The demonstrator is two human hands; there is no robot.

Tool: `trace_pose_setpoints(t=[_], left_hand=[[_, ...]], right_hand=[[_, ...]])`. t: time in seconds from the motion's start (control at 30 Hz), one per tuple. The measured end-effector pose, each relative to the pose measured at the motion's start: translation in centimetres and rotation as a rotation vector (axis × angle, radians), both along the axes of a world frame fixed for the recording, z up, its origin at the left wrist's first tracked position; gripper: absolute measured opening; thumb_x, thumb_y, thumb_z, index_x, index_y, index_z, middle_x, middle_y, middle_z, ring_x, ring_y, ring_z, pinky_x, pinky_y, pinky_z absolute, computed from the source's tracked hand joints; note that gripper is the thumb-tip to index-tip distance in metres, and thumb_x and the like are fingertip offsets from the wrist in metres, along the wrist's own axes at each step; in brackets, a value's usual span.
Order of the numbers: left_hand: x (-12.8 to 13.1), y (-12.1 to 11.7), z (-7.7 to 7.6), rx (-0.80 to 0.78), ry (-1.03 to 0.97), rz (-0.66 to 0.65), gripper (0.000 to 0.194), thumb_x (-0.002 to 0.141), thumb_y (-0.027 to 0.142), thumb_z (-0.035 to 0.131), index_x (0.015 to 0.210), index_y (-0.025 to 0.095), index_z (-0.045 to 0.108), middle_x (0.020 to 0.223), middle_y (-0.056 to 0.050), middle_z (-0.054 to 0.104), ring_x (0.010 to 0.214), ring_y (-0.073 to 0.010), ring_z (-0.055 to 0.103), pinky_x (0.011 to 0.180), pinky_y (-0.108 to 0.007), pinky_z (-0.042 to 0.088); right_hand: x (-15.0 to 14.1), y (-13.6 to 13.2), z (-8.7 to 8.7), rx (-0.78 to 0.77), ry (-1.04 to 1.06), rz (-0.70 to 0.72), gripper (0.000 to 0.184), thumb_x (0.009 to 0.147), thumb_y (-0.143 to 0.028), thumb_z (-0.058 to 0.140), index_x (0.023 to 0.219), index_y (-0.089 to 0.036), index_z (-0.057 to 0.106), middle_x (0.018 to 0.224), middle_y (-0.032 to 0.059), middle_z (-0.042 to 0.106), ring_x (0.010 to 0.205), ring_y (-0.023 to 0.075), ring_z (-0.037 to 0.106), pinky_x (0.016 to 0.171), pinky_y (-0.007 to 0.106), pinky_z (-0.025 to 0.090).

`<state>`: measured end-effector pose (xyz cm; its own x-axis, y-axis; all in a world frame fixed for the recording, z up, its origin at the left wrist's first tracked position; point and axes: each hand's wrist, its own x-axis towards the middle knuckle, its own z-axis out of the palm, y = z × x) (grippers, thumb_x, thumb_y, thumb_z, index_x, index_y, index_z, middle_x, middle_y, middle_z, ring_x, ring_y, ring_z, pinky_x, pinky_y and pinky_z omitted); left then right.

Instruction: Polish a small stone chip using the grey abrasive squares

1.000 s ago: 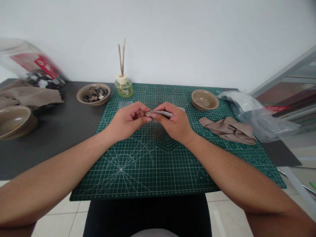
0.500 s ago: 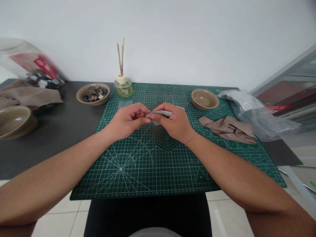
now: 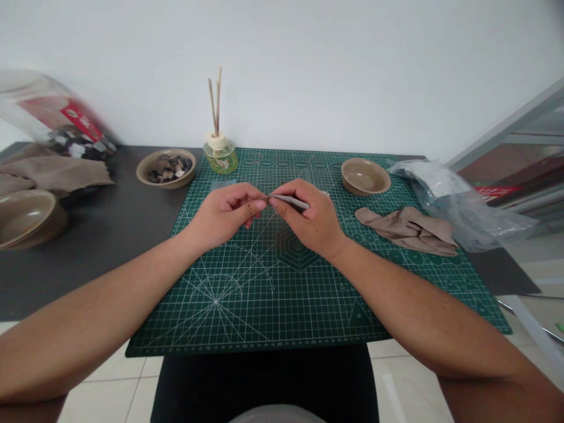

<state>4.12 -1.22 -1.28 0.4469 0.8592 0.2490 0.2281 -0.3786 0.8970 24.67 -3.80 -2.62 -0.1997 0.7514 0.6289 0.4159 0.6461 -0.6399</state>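
Observation:
Both my hands meet above the middle of the green cutting mat (image 3: pixel 273 294). My left hand (image 3: pixel 224 212) is curled, its thumb and forefinger pinched on something small that I cannot make out. My right hand (image 3: pixel 308 217) is closed round a thin grey strip (image 3: pixel 291 201), whose tip touches the left fingertips. A small grey patch (image 3: pixel 222 184) lies on the mat just behind the left hand.
A reed diffuser (image 3: pixel 219 154) stands at the mat's back edge. A bowl of small mixed pieces (image 3: pixel 166 167) sits left of it, an empty tan bowl (image 3: pixel 365 176) to the right. A beige cloth (image 3: pixel 408 230) and clear plastic bag (image 3: pixel 458 205) lie right; a jar (image 3: pixel 53 120), cloth and bowls are far left.
The small pale piece seen between the fingertips a second ago is now hidden by the left fingers. Both hands have risen slightly and the grey strip has tilted.

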Motion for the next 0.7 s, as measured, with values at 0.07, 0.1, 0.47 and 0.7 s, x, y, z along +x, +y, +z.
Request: trace_pose_setpoints(t=[0.07,0.1,0.47,0.7], left_hand=[[-0.1,0.0,0.1,0.045,0.041,0.004,0.025,0.092,0.037,0.067,0.075,0.019,0.068,0.067,0.001,0.064,0.053,-0.0119,0.058,0.054,-0.028,0.048],[-0.1,0.0,0.1,0.053,0.049,0.008,0.026,0.093,0.037,0.066,0.073,0.019,0.068,0.066,0.001,0.064,0.053,-0.0123,0.059,0.055,-0.028,0.048],[0.4,-0.3,-0.4,-0.261,-0.161,0.0,0.02,0.082,0.031,0.079,0.092,0.021,0.065,0.068,0.003,0.072,0.049,-0.0158,0.068,0.051,-0.029,0.06],[0.5,-0.1,-0.5,-0.358,-0.234,0.026,0.032,0.077,0.032,0.086,0.096,0.017,0.065,0.076,-0.001,0.079,0.069,-0.0196,0.079,0.07,-0.033,0.068]], right_hand=[[0.0,0.0,-0.1,0.059,-0.033,0.018,0.018,0.104,-0.038,0.065,0.098,-0.023,0.073,0.093,0.0013,0.076,0.085,0.0171,0.068,0.081,0.033,0.052],[0.0,0.1,-0.1,0.087,-0.043,0.021,0.017,0.104,-0.035,0.064,0.099,-0.022,0.073,0.093,0.0016,0.076,0.086,0.0172,0.068,0.081,0.033,0.052],[-0.4,0.3,-1.0,0.141,-0.102,0.022,0.009,0.107,-0.03,0.057,0.106,-0.023,0.062,0.1,0.0057,0.071,0.093,0.0203,0.066,0.084,0.037,0.053],[-0.4,0.3,-0.8,0.191,-0.144,0.073,0.008,0.103,-0.02,0.053,0.107,-0.021,0.061,0.104,0.0104,0.07,0.1,0.0224,0.066,0.089,0.04,0.055]])
